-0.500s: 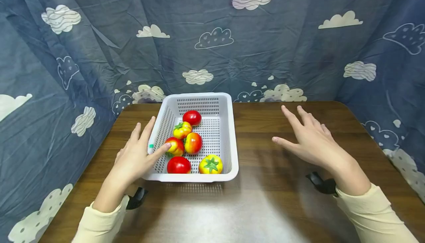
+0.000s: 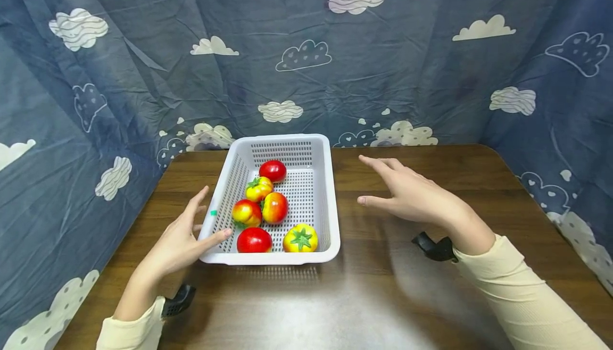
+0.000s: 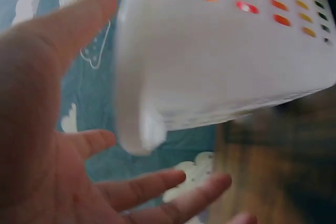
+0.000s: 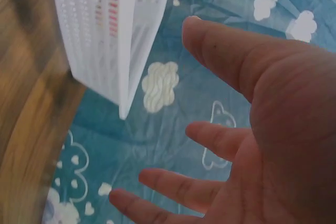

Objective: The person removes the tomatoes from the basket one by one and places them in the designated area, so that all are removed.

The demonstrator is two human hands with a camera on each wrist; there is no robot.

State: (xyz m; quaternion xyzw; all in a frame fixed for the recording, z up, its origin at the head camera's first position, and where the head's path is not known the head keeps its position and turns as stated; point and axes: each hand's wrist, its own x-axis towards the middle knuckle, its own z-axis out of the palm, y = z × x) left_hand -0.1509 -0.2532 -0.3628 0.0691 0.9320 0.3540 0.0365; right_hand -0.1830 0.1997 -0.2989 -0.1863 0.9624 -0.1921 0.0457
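A white perforated plastic basket (image 2: 333, 206) stands on the wooden table, holding several red and yellow tomatoes, among them a red tomato (image 2: 254, 240) and a yellow tomato (image 2: 300, 238) with a green top. My left hand (image 2: 179, 243) is at the basket's left side, thumb over the rim and fingers outside. In the left wrist view a gap shows between its spread fingers and the basket wall (image 3: 210, 61). To the right of the basket, my right hand (image 2: 414, 193) hovers apart from it, fingers extended and holding nothing.
The brown wooden table (image 2: 364, 297) extends around the basket. Behind and at both sides hangs a blue curtain (image 2: 407, 73) with cloud prints. A black strap piece (image 2: 433, 247) is on the right wrist, another (image 2: 179, 300) on the left.
My right hand has moved left, closer to the basket. The left hand has shifted slightly down and left, its thumb drawn back from over the tomatoes to the rim. The view has turned slightly.
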